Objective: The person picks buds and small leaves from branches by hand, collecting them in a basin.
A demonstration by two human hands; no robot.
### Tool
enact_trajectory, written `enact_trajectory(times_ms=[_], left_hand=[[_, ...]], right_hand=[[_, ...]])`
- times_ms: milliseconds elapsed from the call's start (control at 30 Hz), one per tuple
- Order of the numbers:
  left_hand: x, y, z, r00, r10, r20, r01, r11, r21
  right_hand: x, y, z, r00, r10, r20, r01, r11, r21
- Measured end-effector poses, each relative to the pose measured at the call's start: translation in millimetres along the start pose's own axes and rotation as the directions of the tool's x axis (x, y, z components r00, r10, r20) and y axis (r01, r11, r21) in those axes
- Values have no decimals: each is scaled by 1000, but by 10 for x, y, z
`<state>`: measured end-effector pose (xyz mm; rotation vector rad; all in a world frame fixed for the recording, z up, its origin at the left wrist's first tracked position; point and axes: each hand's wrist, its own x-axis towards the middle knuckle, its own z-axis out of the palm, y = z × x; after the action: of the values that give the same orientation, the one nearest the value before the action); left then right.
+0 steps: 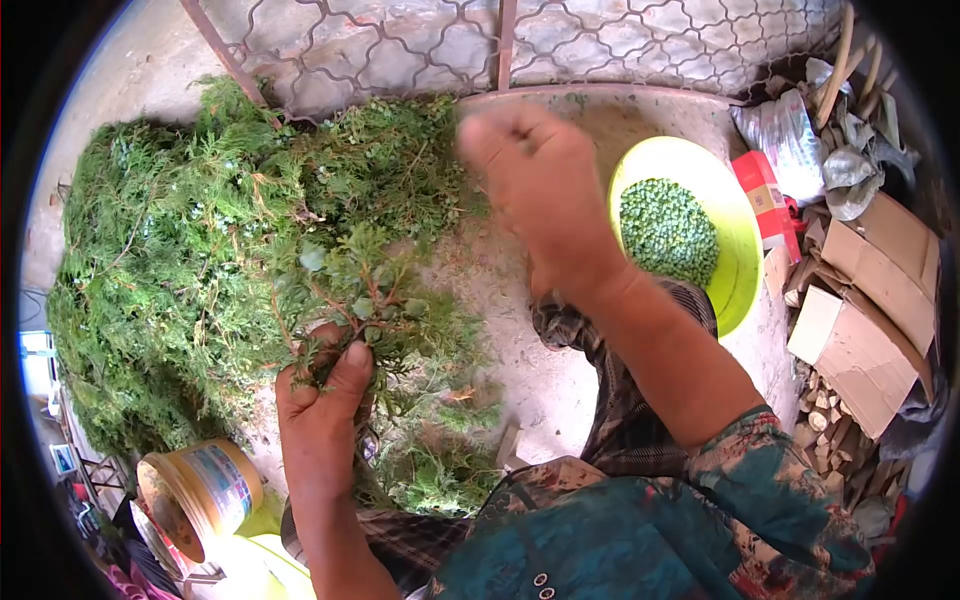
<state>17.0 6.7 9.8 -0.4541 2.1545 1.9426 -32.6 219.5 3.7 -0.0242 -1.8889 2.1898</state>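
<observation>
My left hand (325,405) is closed around the stem of a leafy evergreen sprig (370,285), which carries several round green cones. Up and to the right of it, my right hand (545,185) is raised with its fingers curled in. Motion blurs those fingertips, so I cannot make out what they hold. Beside my right forearm stands a yellow-green basin (742,255) with a heap of small green cones (665,232) in it. A large pile of cut evergreen branches (170,250) spreads over the floor beyond my left hand.
A metal lattice (503,45) runs along the back wall. Rightward lie a silver bag (785,145), a red box (763,200), cardboard (868,265) and split firewood (822,420). A yellowish bucket (205,490) tips on its side at lower left. Loose greenery (440,475) lies near my legs.
</observation>
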Motion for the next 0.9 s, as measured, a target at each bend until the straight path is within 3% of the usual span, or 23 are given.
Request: enact_trajectory(times_ms=[33, 67, 133, 200, 233, 267, 300, 333, 400, 433, 567, 600, 633, 667, 733, 800, 867, 900], left_hand=[[5, 14, -16, 1000, 1, -4, -1, 1000, -6], [4, 42, -46, 998, -39, 39, 39, 999, 7], [7, 53, -68, 994, -79, 72, 78, 997, 20], [10, 33, -32, 993, -38, 108, 38, 999, 9], [11, 34, -24, 991, -9, 133, 6, 1000, 25], [10, 42, -23, 991, -13, 132, 10, 1000, 26], [12, 56, -23, 986, -30, 167, 25, 999, 29], [14, 66, -24, 979, -45, 201, 39, 999, 34], [18, 50, -2, 980, -21, 197, 19, 1000, 15], [22, 36, 5, 981, 0, 193, 1, 1000, -5], [17, 29, 4, 975, 5, 223, -4, 1000, -7], [-20, 87, 32, 986, -77, 145, 86, 995, -58], [-39, 117, 50, 984, -164, 68, 171, 978, -119], [-33, 110, 34, 984, -164, 67, 171, 978, -123], [-8, 85, -20, 974, -191, 118, 208, 967, -148], [-2, 43, -2, 986, -129, 105, 143, 981, -128], [-15, 19, -8, 992, -80, 98, 90, 991, -103], [-14, 13, -27, 991, -2, 132, 8, 999, -44]], right_hand=[[37, -72, -112, 960, 280, 8, -261, 884, 388], [23, -91, -99, 959, 281, 18, -266, 883, 386], [-63, -135, -18, 883, 383, 271, -469, 737, 487], [-188, -115, 89, 860, 370, 351, -497, 763, 413], [-236, -74, 179, 903, 260, 342, -330, 929, 164], [-259, -28, 255, 920, 144, 364, -117, 988, -97], [-262, 62, 299, 922, -83, 379, 171, 964, -204], [-286, 92, 311, 921, -84, 380, 171, 964, -204], [-327, 111, 338, 859, -201, 471, 401, 835, -376], [-326, 122, 333, 842, -193, 504, 437, 792, -426], [-288, 170, 302, 828, -362, 428, 531, 752, -391], [-237, 27, 207, 951, -24, 308, 7, 998, 57], [-198, -59, 130, 864, 338, 373, -494, 709, 503], [-174, -72, 85, 863, 338, 375, -496, 710, 500], [-122, -90, 41, 864, 312, 395, -503, 573, 646], [-170, -83, 105, 871, 268, 411, -479, 649, 591], [-218, -106, 170, 862, 384, 329, -455, 875, 169], [-223, -63, 194, 903, 347, 253, -359, 933, 3]])
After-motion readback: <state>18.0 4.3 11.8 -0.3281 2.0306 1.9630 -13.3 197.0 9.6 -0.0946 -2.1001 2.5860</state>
